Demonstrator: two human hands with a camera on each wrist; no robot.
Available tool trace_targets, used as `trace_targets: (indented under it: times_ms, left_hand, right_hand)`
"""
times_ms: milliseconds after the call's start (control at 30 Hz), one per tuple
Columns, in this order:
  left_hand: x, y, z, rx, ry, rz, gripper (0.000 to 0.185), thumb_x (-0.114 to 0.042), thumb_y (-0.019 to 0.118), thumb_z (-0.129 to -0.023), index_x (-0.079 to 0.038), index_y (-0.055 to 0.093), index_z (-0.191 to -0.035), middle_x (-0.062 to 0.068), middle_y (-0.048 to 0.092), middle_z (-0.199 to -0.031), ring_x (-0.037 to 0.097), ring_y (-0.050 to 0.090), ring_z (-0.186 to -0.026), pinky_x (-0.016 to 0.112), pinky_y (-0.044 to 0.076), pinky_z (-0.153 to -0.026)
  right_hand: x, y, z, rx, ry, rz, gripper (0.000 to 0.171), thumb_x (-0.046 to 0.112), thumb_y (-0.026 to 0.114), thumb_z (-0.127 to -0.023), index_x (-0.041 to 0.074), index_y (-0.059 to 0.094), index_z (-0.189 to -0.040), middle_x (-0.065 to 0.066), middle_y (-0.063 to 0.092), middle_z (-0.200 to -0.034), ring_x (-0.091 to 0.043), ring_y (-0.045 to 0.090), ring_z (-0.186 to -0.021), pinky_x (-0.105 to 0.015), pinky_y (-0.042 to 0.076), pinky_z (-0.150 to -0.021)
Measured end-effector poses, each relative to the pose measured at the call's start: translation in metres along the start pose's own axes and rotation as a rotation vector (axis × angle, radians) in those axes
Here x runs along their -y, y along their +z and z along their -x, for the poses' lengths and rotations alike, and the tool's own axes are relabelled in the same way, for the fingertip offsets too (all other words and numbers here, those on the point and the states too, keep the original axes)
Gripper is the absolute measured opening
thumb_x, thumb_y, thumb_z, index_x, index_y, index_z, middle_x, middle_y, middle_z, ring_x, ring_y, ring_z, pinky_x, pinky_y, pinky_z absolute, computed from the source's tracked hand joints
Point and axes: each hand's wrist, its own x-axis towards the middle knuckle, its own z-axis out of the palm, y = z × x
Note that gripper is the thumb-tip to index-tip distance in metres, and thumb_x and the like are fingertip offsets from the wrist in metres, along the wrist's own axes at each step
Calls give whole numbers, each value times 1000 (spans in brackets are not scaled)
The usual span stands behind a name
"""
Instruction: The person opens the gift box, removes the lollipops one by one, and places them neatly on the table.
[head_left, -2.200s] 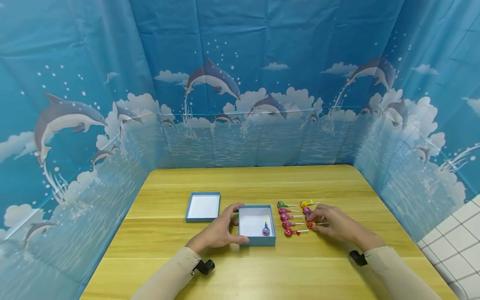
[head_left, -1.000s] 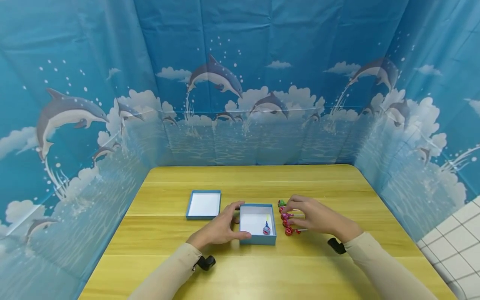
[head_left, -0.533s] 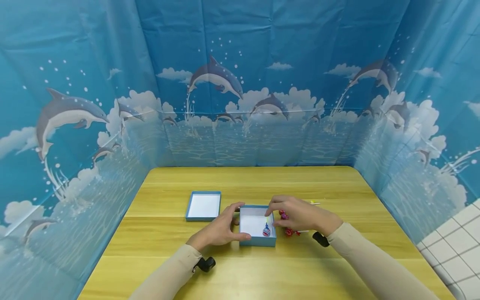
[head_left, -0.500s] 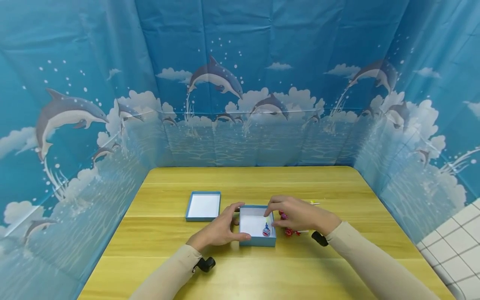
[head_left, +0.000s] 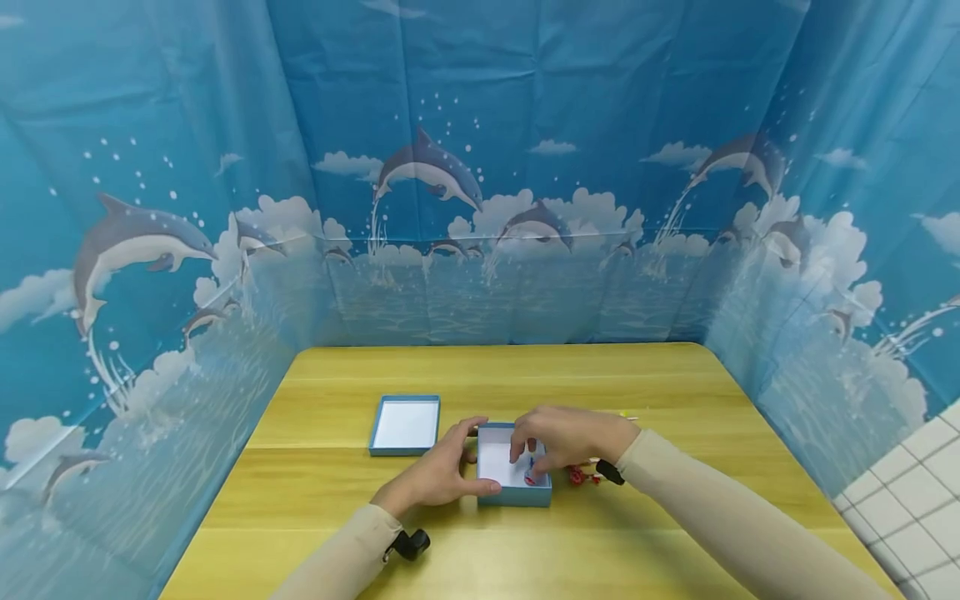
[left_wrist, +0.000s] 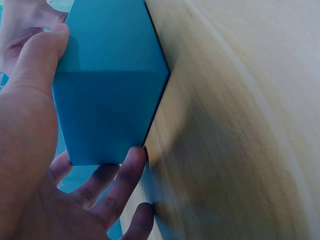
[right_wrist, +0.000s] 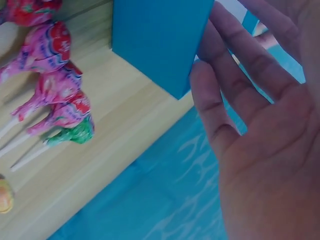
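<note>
The small blue cardboard box (head_left: 514, 488) looks matt outside, smooth white paper within; the yellow wooden table (head_left: 675, 533) shows grain; pink foil-wrapped lollipops (right_wrist: 47, 47) gleam glossy.

Left hand (head_left: 438, 475) lies with thumb and fingers spread; right hand (head_left: 562, 433) reaches across, fingers loosely extended.

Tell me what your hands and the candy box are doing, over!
Left hand grips the blue box, steady. Right hand over the box, lollipop inside below its fingers. More lollipops beside the box; nothing blocking.
</note>
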Motion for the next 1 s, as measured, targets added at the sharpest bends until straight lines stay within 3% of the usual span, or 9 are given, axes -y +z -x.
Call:
trace_targets:
  times_ms: [233, 433, 800, 1000]
  left_hand:
    - [2, 0, 1, 0, -1, 9, 110, -52, 90, -103, -16, 26, -185, 18, 43, -180, 28, 67, -142, 50, 57, -115]
    - [4, 1, -1, -2, 16, 5, 109, -50, 91, -103, -16, 26, -184, 21, 43, -179, 29, 68, -140, 51, 59, -115]
    - [4, 1, -1, -8, 11, -8, 110, -53, 90, -103, -19, 26, -185, 19, 42, -181, 27, 69, -141, 50, 59, -117]
    - [3, 1, 0, -8, 12, -6, 110, -53, 91, -102, -19, 27, -184, 18, 43, -181, 27, 68, -140, 52, 58, -119]
  right_hand:
    - [-1, 7, -21, 124, 49, -18, 15, 12, 95, -100, 22, 92, -110, 9, 86, -103, 1, 70, -80, -17, 60, -77]
    - [-2, 9, -27, 157, 92, -22, 14, 11, 97, -98, 22, 91, -103, 11, 84, -97, 1, 72, -84, -18, 61, -80]
    - [-6, 11, -34, 113, 84, -50, 6, 17, 91, -104, 22, 90, -107, 13, 83, -99, 0, 72, -88, -20, 61, -82]
    - [-10, 13, -35, 114, 75, -107, 12, 10, 91, -103, 21, 90, -108, 10, 86, -102, 0, 74, -90, -19, 62, -83]
